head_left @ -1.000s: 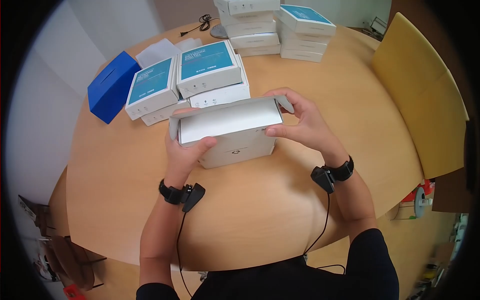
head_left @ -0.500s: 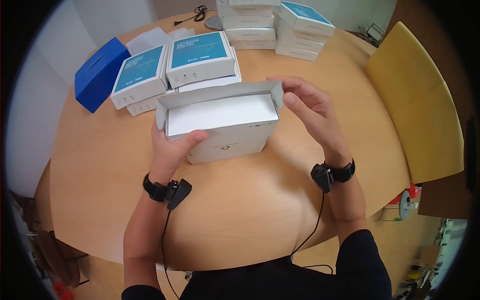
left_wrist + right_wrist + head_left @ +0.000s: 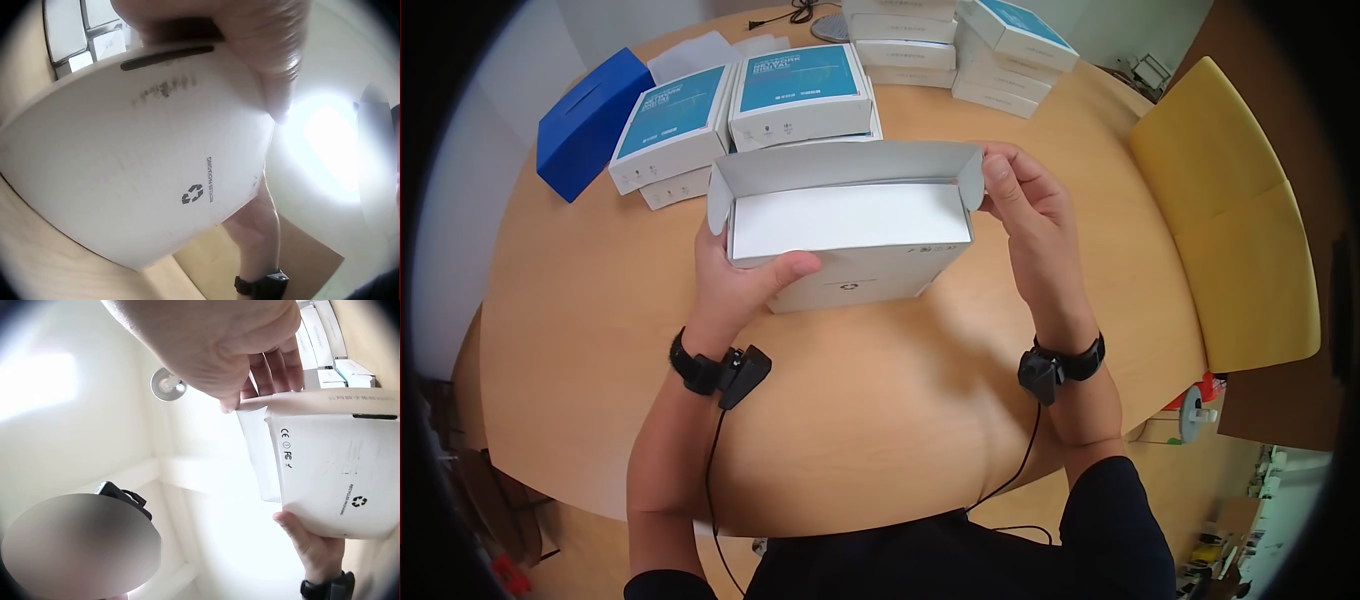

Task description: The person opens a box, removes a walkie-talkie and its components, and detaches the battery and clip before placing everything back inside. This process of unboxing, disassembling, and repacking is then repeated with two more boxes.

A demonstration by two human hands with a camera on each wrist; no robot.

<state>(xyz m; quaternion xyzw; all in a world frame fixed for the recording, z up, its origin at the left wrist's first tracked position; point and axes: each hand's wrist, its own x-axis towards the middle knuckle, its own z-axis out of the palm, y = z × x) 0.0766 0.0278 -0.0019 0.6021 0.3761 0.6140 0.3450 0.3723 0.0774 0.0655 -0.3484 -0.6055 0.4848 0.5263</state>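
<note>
A white cardboard box [image 3: 870, 275] stands upright on the table in the head view, its lid [image 3: 850, 165] tilted back and a plain white surface showing inside the top. My left hand [image 3: 735, 280] grips the box's left side, thumb across the near face, other fingers mostly hidden behind it. At the right corner my right hand [image 3: 1040, 220] pinches the small side flap [image 3: 971, 182] of the lid between thumb and fingers. The right wrist view shows this pinch at the flap's edge. A recycling mark [image 3: 192, 194] is printed on the face in the left wrist view.
White boxes with teal labels [image 3: 800, 78] lie stacked just beyond, beside a blue box [image 3: 590, 125]. Taller stacks of white boxes [image 3: 905, 55] stand at the back. A yellow chair back [image 3: 1230, 215] rises at the table's right edge. Cables hang from both wrist cameras.
My right hand has let go of the box's right side and now pinches the lid's right flap. The lid leans further back. My left hand keeps its grip.
</note>
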